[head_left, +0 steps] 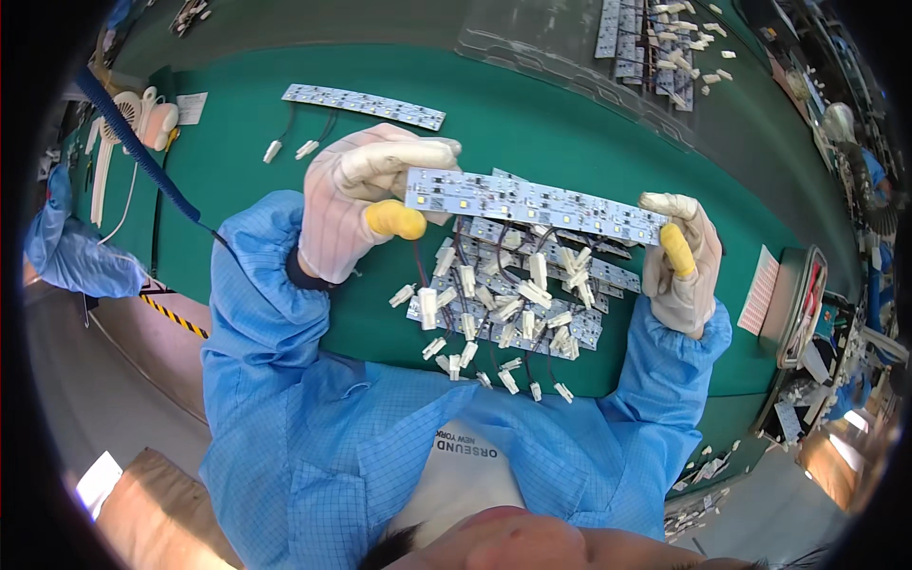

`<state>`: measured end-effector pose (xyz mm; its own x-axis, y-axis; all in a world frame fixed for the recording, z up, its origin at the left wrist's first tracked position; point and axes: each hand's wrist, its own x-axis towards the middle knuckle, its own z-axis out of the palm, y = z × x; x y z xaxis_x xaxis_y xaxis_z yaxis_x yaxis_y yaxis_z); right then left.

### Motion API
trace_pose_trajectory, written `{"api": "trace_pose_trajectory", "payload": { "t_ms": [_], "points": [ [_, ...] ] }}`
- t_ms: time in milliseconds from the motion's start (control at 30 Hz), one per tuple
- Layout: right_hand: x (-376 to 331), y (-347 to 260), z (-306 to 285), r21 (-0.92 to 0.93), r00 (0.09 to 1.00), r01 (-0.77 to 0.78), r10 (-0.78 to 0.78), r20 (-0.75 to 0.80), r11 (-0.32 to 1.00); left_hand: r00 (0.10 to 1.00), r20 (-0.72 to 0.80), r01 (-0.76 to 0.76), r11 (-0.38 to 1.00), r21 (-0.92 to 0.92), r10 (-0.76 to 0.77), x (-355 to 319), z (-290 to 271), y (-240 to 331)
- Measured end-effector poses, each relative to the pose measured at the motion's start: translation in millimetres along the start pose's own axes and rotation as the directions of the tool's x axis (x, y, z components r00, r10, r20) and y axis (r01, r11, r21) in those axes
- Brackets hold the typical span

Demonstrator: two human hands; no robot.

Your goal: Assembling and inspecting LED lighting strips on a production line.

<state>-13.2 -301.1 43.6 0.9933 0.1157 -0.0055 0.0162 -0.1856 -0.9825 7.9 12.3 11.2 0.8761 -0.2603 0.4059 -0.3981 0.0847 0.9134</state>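
Between my two gloved hands an LED circuit board strip (532,204) is held up over the bench, its component side facing me. My left hand (366,185) pinches its left end, a yellow cover on the thumb. At the right end, my right hand (682,256) grips it with a yellow-covered thumb too. Below lies a pile of similar LED board strips (579,332) with dark wires and white plug connectors (537,271). Farther off to the left, a single LED board strip (366,103) rests on the green mat with two wired connectors.
A clear plastic tray (532,47) stands at the back, near more LED boards (632,43) with connectors. At the left are a small white fan (123,119) and a coiled blue cord (133,138). On the right, a metal-rimmed box (803,309) sits beside a printed sheet (758,290).
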Motion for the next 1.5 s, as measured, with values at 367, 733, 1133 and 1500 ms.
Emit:
{"api": "trace_pose_trajectory", "payload": {
  "t_ms": [367, 733, 1133, 1500],
  "points": [
    [-10.9, 2.5, 4.9, 0.187, 0.989, 0.102, -0.12, 0.09, 0.977, 0.973, -0.081, 0.221, 0.974, 0.053, -0.217, 6.2, -1.6, -3.2],
    [-9.3, -2.1, 5.2, 0.283, 0.995, 0.01, -0.037, 0.092, 0.959, 0.962, -0.117, 0.257, 0.963, 0.08, -0.247, 7.3, -1.4, -6.0],
    [8.7, 6.9, 18.0, -0.051, 0.995, -0.05, 0.045, -0.085, 0.997, 0.937, 0.171, 0.337, 0.92, -0.2, -0.306, 2.8, -5.0, 6.0],
    [1.2, 25.4, -1.0, -0.047, 0.998, -0.053, 0.051, -0.046, 0.997, 0.997, 0.067, 0.005, 0.958, 0.288, -0.026, 4.8, -5.7, -7.3]
  ]
}}
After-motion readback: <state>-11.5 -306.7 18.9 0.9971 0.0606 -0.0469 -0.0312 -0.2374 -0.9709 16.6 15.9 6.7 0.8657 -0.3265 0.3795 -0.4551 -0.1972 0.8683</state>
